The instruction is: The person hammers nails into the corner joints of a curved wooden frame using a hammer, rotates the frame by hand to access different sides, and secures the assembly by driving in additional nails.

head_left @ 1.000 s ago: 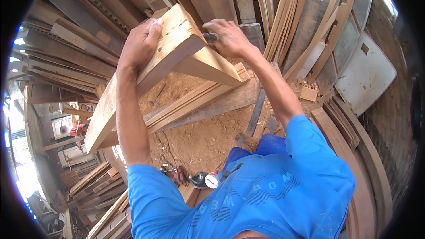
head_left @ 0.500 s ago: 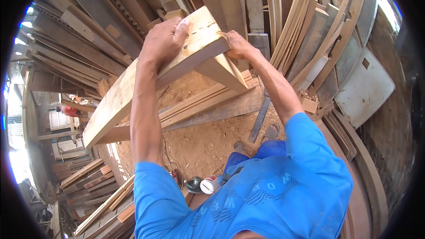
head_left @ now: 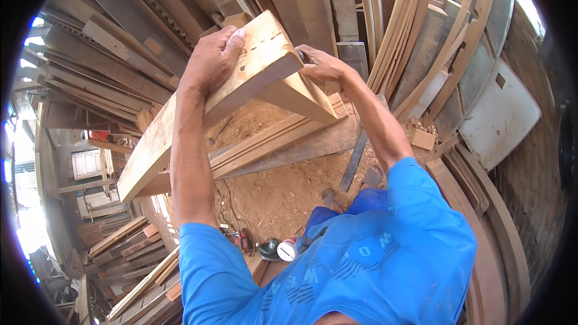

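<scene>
A thick, pale wooden beam slants up from the left, its broad end near the top middle. My left hand is closed over its far edge, thumb on the knotted upper face. At the beam's end is my right hand, fingers curled; a small dark bit of something shows at the fingertips, too little to name. Below the end, a second wooden piece runs down toward the right. Grooved wooden strips lie low under the beam, beside a wide board.
Planks lean in stacks along the far side, with curved boards at the right. A pale panel stands there too. On the dusty ground are a dark flat bar, a green power tool and a white-lidded can.
My left hand has shifted slightly left with the beam. My right hand has come a little off the beam's end, and a dark bit now shows at its fingertips.
</scene>
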### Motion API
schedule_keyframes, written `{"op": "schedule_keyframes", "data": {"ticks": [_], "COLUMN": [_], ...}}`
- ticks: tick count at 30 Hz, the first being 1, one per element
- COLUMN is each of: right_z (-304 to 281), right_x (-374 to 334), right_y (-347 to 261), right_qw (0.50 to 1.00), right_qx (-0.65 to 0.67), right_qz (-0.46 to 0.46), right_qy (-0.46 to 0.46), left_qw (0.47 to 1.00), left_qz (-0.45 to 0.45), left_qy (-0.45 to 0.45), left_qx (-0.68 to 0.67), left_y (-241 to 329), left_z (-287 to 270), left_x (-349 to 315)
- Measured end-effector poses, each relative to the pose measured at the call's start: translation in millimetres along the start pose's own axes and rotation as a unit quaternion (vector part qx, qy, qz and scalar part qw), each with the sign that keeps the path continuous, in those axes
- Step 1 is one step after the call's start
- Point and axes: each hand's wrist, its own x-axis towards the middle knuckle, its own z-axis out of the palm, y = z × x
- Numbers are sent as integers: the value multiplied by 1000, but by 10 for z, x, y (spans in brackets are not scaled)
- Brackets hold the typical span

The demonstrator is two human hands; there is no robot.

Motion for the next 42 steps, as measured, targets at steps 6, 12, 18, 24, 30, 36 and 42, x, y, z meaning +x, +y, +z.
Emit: {"op": "schedule_keyframes", "data": {"ticks": [6,12,18,24,30,36,42], "right_z": [37,279,224,476,320,-137,253], "right_x": [91,-139,-154,119,1050,1594,1043], "right_y": [161,189,183,729,325,-143,10], "right_qw": [998,982,988,773,791,770,868], "right_qx": [0,0,115,588,593,606,458], "right_qz": [-11,-46,-44,138,12,164,66], "right_qy": [66,185,94,193,154,117,179], "left_qw": [997,1000,993,990,993,994,995], "left_qz": [-74,-23,-32,-97,-84,-69,-93], "left_qy": [17,0,8,0,5,34,10], "left_qx": [-33,2,113,104,84,82,39], "left_y": [127,209,80,324,386,394,404], "left_z": [30,20,11,28,55,33,-88], "left_x": [66,-47,-102,-267,-371,-387,-429]}}
